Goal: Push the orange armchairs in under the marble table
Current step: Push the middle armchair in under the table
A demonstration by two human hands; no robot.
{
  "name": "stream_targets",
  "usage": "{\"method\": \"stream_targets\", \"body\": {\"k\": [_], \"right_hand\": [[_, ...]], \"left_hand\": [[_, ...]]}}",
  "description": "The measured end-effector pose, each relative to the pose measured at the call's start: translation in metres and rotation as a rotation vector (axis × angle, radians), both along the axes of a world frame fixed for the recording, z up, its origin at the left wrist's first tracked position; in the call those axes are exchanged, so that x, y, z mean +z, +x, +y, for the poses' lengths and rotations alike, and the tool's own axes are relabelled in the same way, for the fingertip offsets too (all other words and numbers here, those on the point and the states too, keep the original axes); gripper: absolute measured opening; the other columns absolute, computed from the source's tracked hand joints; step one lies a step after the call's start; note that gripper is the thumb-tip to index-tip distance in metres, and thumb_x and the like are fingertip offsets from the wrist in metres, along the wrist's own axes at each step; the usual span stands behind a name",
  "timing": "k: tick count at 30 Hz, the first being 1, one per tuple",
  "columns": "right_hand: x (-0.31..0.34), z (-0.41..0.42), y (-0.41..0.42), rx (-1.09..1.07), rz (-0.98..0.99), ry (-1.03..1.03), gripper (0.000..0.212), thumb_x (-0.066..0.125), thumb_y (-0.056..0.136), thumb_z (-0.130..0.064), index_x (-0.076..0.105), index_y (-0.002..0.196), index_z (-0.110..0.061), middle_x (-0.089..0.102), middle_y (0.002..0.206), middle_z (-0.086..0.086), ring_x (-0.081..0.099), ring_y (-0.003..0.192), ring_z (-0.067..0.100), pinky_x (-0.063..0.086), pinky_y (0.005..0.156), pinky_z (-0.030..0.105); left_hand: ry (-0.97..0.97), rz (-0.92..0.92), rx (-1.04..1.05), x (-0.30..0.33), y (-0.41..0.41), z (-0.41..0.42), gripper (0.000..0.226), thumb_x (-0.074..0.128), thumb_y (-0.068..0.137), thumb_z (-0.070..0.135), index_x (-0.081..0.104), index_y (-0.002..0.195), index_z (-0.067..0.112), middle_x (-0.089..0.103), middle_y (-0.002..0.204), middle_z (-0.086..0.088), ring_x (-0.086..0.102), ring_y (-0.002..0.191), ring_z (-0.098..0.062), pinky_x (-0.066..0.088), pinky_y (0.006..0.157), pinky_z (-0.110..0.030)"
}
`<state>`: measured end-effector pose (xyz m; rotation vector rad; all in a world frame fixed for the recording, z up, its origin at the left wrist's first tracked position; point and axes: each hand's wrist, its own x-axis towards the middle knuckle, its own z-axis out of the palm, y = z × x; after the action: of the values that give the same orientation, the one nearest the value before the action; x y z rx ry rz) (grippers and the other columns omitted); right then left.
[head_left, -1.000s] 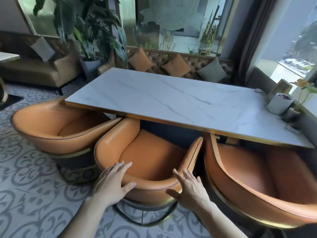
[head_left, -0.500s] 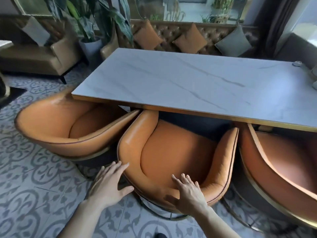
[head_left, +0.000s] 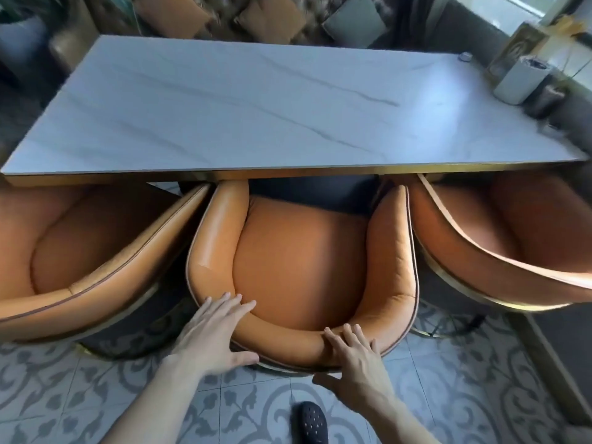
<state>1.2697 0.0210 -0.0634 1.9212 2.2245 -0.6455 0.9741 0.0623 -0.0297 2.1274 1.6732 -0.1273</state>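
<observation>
Three orange armchairs stand side by side along the near edge of the white marble table (head_left: 256, 107). The middle armchair (head_left: 298, 261) has its front tucked under the gold table edge, and its curved backrest faces me. My left hand (head_left: 214, 334) lies on the left part of that backrest, fingers over the top rim and thumb spread underneath. My right hand (head_left: 355, 363) clasps the right part of the backrest in the same way. The left armchair (head_left: 80, 251) and the right armchair (head_left: 499, 238) flank it, angled and partly under the table.
A white cylindrical holder (head_left: 520, 80), a dark small pot (head_left: 544, 97) and a framed card sit at the table's far right corner. A tufted sofa with orange cushions (head_left: 272, 17) runs behind the table. My dark shoe (head_left: 309, 424) stands on the patterned tile floor.
The view has come closer and now looks down more steeply. Both hands have settled onto the middle armchair's backrest, and that chair sits straighter and further in under the table edge.
</observation>
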Motion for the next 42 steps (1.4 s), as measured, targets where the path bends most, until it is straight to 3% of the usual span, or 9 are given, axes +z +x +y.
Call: {"method": "stream_targets", "body": {"k": [6, 11, 14, 21, 25, 33, 38, 42], "right_hand": [[-0.012, -0.013, 0.000, -0.128, 0.031, 0.083, 0.086, 0.065, 0.076, -0.072, 0.030, 0.150, -0.047, 0.031, 0.158, 0.004, 0.015, 0.148, 0.035, 0.028, 0.109, 0.063], [-0.017, -0.010, 0.005, -0.089, 0.042, 0.064, 0.081, 0.058, 0.082, -0.071, 0.023, 0.152, -0.048, 0.027, 0.160, 0.007, 0.010, 0.148, 0.037, 0.024, 0.112, 0.060], [-0.023, -0.008, 0.009, -0.065, 0.057, 0.078, 0.077, 0.059, 0.084, -0.069, 0.029, 0.151, -0.046, 0.032, 0.158, 0.011, 0.015, 0.147, 0.039, 0.026, 0.110, 0.063], [-0.028, -0.003, 0.032, 0.039, 0.065, 0.130, 0.066, 0.060, 0.086, -0.062, 0.037, 0.145, -0.045, 0.043, 0.145, 0.011, 0.025, 0.138, 0.038, 0.032, 0.101, 0.062], [-0.024, -0.008, 0.070, 0.093, 0.081, 0.122, 0.066, 0.062, 0.088, -0.058, 0.036, 0.147, -0.044, 0.041, 0.149, 0.012, 0.022, 0.142, 0.038, 0.029, 0.104, 0.061], [-0.018, -0.012, 0.158, 0.202, 0.099, 0.101, 0.068, 0.062, 0.086, -0.059, 0.037, 0.148, -0.044, 0.038, 0.152, 0.009, 0.018, 0.146, 0.038, 0.025, 0.110, 0.059], [-0.021, -0.001, 0.172, 0.235, 0.090, 0.104, 0.069, 0.066, 0.083, -0.057, 0.041, 0.146, -0.043, 0.044, 0.149, 0.015, 0.027, 0.143, 0.043, 0.031, 0.104, 0.062], [-0.023, 0.017, 0.183, 0.236, 0.087, 0.108, 0.070, 0.064, 0.085, -0.058, 0.036, 0.148, -0.045, 0.040, 0.150, 0.011, 0.020, 0.145, 0.038, 0.027, 0.108, 0.059]], "left_hand": [[-0.025, -0.063, -0.080, -0.029, -0.006, 0.005, 0.094, 0.056, 0.069, 0.081, 0.023, 0.148, 0.041, 0.018, 0.158, 0.015, 0.005, 0.144, -0.005, 0.002, 0.119, -0.033], [0.108, -0.081, -0.029, -0.037, 0.001, -0.006, 0.087, 0.059, 0.073, 0.076, 0.031, 0.146, 0.038, 0.029, 0.154, 0.016, 0.013, 0.143, -0.006, -0.003, 0.112, -0.024], [0.137, -0.088, -0.006, -0.039, 0.003, -0.010, 0.086, 0.055, 0.073, 0.077, 0.034, 0.146, 0.036, 0.033, 0.152, 0.016, 0.016, 0.143, -0.006, -0.004, 0.112, -0.023], [0.134, -0.041, 0.037, -0.042, 0.020, -0.022, 0.088, 0.048, 0.068, 0.082, 0.043, 0.142, 0.034, 0.044, 0.146, 0.011, 0.029, 0.139, -0.009, 0.008, 0.115, -0.027], [0.151, -0.037, 0.076, -0.044, 0.057, -0.047, 0.087, 0.047, 0.068, 0.083, 0.048, 0.139, 0.032, 0.048, 0.143, 0.010, 0.033, 0.138, -0.011, 0.012, 0.115, -0.029], [0.122, -0.007, 0.119, -0.054, 0.138, -0.085, 0.093, 0.027, 0.069, 0.090, 0.058, 0.130, 0.027, 0.059, 0.133, 0.007, 0.047, 0.129, -0.014, 0.028, 0.111, -0.034], [0.126, -0.013, 0.120, -0.056, 0.152, -0.081, 0.099, 0.022, 0.067, 0.093, 0.046, 0.141, 0.031, 0.043, 0.147, 0.009, 0.031, 0.140, -0.013, 0.015, 0.115, -0.032], [0.143, -0.011, 0.119, -0.056, 0.160, -0.068, 0.102, 0.019, 0.065, 0.093, 0.044, 0.142, 0.031, 0.041, 0.149, 0.007, 0.029, 0.141, -0.016, 0.014, 0.114, -0.032]]}}
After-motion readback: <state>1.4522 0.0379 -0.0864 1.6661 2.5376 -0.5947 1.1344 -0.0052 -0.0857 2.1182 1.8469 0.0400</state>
